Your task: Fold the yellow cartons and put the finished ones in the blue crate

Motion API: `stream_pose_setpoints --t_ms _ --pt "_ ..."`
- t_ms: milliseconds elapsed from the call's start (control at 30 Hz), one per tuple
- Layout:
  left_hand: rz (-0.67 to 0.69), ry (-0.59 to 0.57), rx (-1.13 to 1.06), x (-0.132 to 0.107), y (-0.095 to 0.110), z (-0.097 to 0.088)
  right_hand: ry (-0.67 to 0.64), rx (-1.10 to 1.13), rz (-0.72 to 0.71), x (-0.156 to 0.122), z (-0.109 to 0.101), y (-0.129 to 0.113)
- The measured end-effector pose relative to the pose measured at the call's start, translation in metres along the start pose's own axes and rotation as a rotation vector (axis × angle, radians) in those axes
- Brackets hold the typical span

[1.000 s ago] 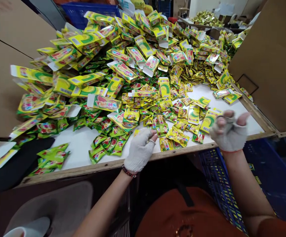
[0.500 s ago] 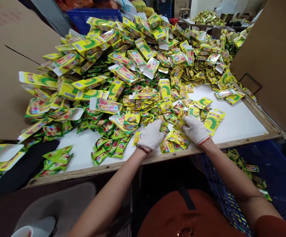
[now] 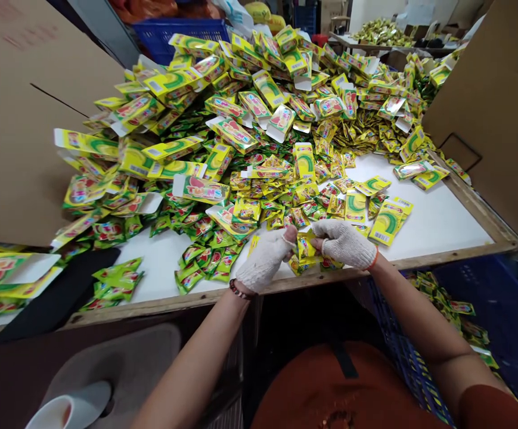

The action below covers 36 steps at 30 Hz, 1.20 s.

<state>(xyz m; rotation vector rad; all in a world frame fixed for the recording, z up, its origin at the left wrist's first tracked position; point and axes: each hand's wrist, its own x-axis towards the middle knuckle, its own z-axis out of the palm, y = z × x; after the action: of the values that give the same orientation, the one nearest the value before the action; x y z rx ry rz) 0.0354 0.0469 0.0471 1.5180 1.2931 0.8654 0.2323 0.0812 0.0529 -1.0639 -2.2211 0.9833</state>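
Observation:
Both my hands wear white knitted gloves with bare fingertips and are close together above the table's front edge. My right hand [image 3: 346,243] pinches a small yellow candy packet [image 3: 306,245] between thumb and fingers. On the packet's left side, my left hand [image 3: 265,257] is closed with its thumb up; whatever is in its fingers is hidden. Under and beside the hands lie more yellow packets [image 3: 301,267]. Flat yellow-green cartons [image 3: 390,221] lie right of my right hand. A pile of green packets [image 3: 207,262] is left of my left hand.
A big heap of cartons [image 3: 236,134] and packets covers the back of the white table [image 3: 450,205]. Cardboard sheets [image 3: 486,119] stand at both sides. Below right is a blue crate [image 3: 495,310] with packets. A white cup [image 3: 73,411] rests on a stool [image 3: 151,351] below left.
My hands have come off the packets on the table and drawn closer together. A yellow packet is now pinched in my right hand. The view has shifted slightly.

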Motion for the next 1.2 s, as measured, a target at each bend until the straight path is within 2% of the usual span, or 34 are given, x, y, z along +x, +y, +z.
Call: stream_pose_setpoints --t_ms 100,200,333,400,467,533,567,600,667,767,867,967,1033,1100,1200 --pt "0.058 -0.082 0.004 -0.005 0.003 0.0 0.071 0.039 0.004 -0.003 0.007 0.002" --pt "0.038 -0.032 0.012 -0.009 0.006 0.002 0.125 0.228 0.029 -0.008 0.017 0.005" --pt "0.027 -0.008 0.062 -0.011 0.009 0.002 0.015 0.31 0.067 -0.01 0.02 0.001" --pt "0.06 0.104 0.244 -0.008 0.009 -0.006 0.001 0.276 0.089 -0.008 0.018 -0.002" --pt "0.095 0.31 0.55 0.0 0.008 -0.021 0.037 0.233 0.099 -0.005 0.016 -0.003" --pt "0.059 0.495 0.884 0.011 0.006 -0.039 0.084 0.19 0.1 -0.002 0.016 -0.001" --pt "0.002 0.542 1.02 0.017 0.005 -0.047 0.101 0.174 0.103 -0.001 0.017 0.001" --pt "-0.073 0.542 1.12 0.023 0.004 -0.055 0.116 0.162 0.112 -0.001 0.018 0.002" --pt "-0.209 0.47 1.217 0.032 0.002 -0.064 0.143 0.161 0.134 0.0 0.021 0.007" --pt "-0.257 0.392 1.231 0.03 0.002 -0.066 0.168 0.186 0.137 0.0 0.024 0.011" --pt "-0.118 0.481 1.257 0.011 -0.003 -0.067 0.182 0.198 0.135 -0.001 0.025 0.015" --pt "0.123 0.655 1.259 -0.016 -0.017 -0.078 0.199 0.214 0.11 -0.001 0.025 0.017" --pt "0.299 0.725 1.218 -0.031 -0.028 -0.088 0.218 0.239 0.103 0.0 0.026 0.017" --pt "0.464 0.706 1.181 -0.042 -0.037 -0.095 0.254 0.279 0.118 0.001 0.026 0.016" --pt "0.615 0.591 1.152 -0.049 -0.042 -0.092 0.274 0.411 0.119 0.004 0.027 0.01"
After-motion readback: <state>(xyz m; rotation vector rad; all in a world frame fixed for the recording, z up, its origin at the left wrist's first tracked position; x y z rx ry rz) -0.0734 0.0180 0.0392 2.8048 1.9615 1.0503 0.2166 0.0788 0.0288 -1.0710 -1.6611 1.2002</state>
